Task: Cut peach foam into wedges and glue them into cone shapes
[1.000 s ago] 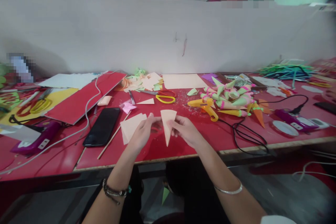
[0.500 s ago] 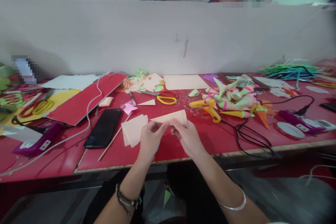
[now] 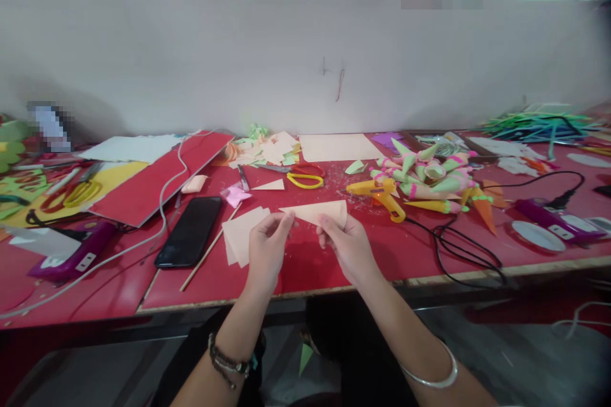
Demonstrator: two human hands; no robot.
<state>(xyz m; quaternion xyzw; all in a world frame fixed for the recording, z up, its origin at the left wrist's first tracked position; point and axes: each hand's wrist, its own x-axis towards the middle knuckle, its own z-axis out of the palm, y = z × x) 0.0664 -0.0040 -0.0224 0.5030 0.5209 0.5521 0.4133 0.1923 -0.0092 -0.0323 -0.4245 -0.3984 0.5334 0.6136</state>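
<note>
Two hands are raised just above the red tabletop (image 3: 334, 267), and one peach paper wedge (image 3: 319, 211) is held between them, its point turned to the left and its curved edge to the right. The point end is pinched by the fingertips of the left hand (image 3: 267, 248); the wider end is gripped by the thumb and fingers of the right hand (image 3: 347, 247). A stack of peach paper pieces (image 3: 241, 234) lies just beside the left hand, with a thin wooden stick (image 3: 205, 257) and a black phone (image 3: 189, 231) further left. Yellow-handled scissors (image 3: 301, 177) are seen behind the wedge. A yellow glue gun (image 3: 377, 194) rests to the right, next to a heap of coloured paper cones (image 3: 429, 181); its black cord (image 3: 458, 248) is looped toward the tabletop's front edge.
</note>
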